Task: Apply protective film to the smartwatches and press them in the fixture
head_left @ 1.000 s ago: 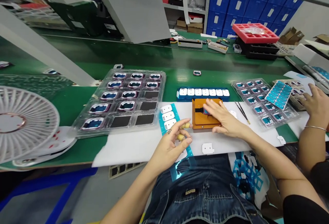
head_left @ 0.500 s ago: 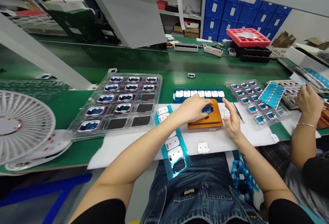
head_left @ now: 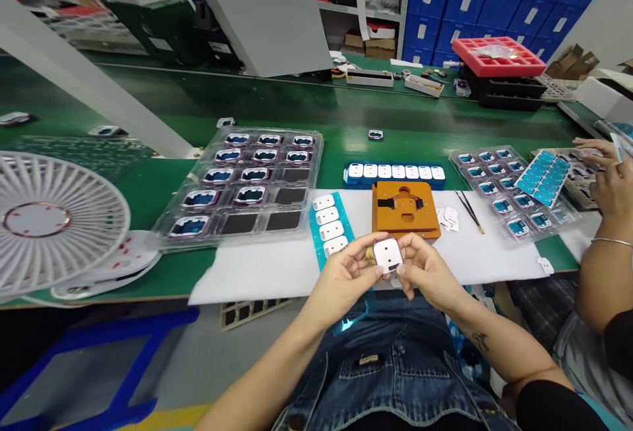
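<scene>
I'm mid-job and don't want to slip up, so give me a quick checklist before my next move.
1. White-faced part secured: ok, left hand and right hand at its edges.
2. White face visible: ok, towards the camera.
3. Part's underside: cannot tell, hidden from view.
4. Orange fixture flat on the white sheet, top uncovered: ok.
5. Tweezers off the part: ok, lying right of the fixture.
6. Co-worker's hand apart from the part: ok.

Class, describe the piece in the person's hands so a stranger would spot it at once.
On the green bench, find the white sheet bearing an orange block. Nearer the viewer, the left hand and right hand hold a small white-faced piece; unlike the white cards on the light-blue strip, it is held up.
</scene>
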Demonstrator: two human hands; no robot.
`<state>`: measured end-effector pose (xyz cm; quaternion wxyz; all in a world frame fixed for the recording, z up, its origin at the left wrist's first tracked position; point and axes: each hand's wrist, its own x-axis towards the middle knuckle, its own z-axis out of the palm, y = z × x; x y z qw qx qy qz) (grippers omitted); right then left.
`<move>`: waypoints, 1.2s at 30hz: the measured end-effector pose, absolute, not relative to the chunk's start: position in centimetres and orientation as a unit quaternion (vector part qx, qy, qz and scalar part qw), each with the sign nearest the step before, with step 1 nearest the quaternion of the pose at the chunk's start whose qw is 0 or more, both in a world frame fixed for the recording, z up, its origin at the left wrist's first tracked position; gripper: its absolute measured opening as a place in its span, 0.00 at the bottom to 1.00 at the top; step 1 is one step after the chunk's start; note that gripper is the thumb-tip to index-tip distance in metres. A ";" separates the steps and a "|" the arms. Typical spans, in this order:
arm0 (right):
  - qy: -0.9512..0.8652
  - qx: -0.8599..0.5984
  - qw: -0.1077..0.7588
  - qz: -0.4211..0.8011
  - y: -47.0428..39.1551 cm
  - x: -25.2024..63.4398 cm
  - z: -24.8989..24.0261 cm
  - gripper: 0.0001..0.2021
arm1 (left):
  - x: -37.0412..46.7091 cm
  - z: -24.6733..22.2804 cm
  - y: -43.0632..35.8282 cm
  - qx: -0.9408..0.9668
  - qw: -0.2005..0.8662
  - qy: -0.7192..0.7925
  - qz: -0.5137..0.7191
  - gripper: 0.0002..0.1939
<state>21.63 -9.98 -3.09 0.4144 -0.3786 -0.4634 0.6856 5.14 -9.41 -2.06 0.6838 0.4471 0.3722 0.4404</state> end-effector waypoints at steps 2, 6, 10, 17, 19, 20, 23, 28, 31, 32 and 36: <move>-0.446 -0.374 0.417 0.698 -9.8 21.5 -3.3 0.12 | 5.2 -1.9 -9.5 0.449 0.677 0.384 0.438 0.25; -0.452 -0.401 0.410 0.684 -9.9 21.5 -3.3 0.10 | 5.4 -2.1 -9.6 0.482 0.626 0.422 0.444 0.17; -0.492 -0.433 0.399 0.641 -10.0 21.4 -3.5 0.16 | 5.7 -2.4 -10.0 0.510 0.618 0.430 0.416 0.14; -0.659 -0.482 0.346 0.462 -9.8 22.5 -2.0 0.13 | 5.4 -2.4 -10.6 0.531 0.657 0.391 0.365 0.24; -0.779 -0.469 0.310 0.279 -9.7 23.0 -0.9 0.10 | 5.3 -2.5 -10.6 0.535 0.651 0.403 0.357 0.23; -0.831 -0.444 0.284 0.180 -9.7 23.2 -0.4 0.10 | 5.3 -2.5 -10.5 0.544 0.640 0.412 0.352 0.23; -0.917 -0.340 0.206 -0.039 -9.9 23.2 0.8 0.07 | 5.5 -2.6 -10.5 0.570 0.606 0.438 0.340 0.23; -0.935 -0.224 0.236 -0.142 -10.7 22.6 1.5 0.11 | 5.7 -2.3 -10.5 0.537 0.649 0.416 0.341 0.24; -0.896 -0.265 0.342 -0.101 -9.9 24.2 2.0 0.08 | 5.8 -2.0 -10.6 0.500 0.699 0.386 0.335 0.27; -0.870 -0.298 0.379 -0.106 -9.3 25.2 2.0 0.08 | 5.8 -2.0 -10.7 0.492 0.708 0.380 0.334 0.28; -0.780 -0.445 0.373 -0.232 -5.8 30.8 -0.1 0.08 | 5.4 -2.3 -10.7 0.478 0.713 0.378 0.347 0.27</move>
